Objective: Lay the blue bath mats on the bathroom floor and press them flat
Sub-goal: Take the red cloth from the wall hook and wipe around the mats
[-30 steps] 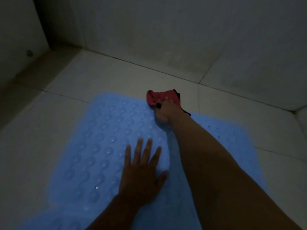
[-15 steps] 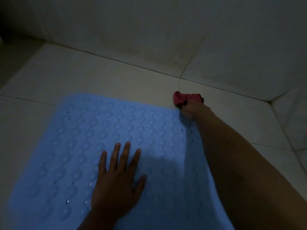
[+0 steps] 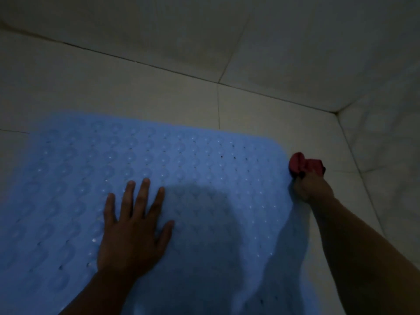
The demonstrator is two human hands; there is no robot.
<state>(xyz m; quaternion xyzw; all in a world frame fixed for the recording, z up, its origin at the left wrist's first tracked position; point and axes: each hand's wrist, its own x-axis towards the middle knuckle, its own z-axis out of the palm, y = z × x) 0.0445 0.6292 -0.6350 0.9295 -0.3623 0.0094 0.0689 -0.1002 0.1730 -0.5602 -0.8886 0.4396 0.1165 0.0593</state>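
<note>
head view: the mat (image 3: 181, 178) lies on the floor (image 3: 113, 92) near a far right corner. the left hand (image 3: 134, 228) presses flat on it, fingers spread. the right hand (image 3: 312, 186), at its right edge, grips a red cloth (image 3: 305, 165).

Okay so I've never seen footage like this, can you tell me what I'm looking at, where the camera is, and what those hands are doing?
There is no machine here. A person wears a wide-angle camera on the head, so the single picture looks forward and down at their own two hands.

On the pale tiled floor, near a corner of the walls, lies a blue bath mat with rows of round bumps and small holes. The left hand rests flat on it, fingers spread, as if pressing it down. The right hand is at the mat's far right corner, its grip closed round a bunched red cloth. The light is dim, so I cannot tell whether that hand also touches the mat.
</note>
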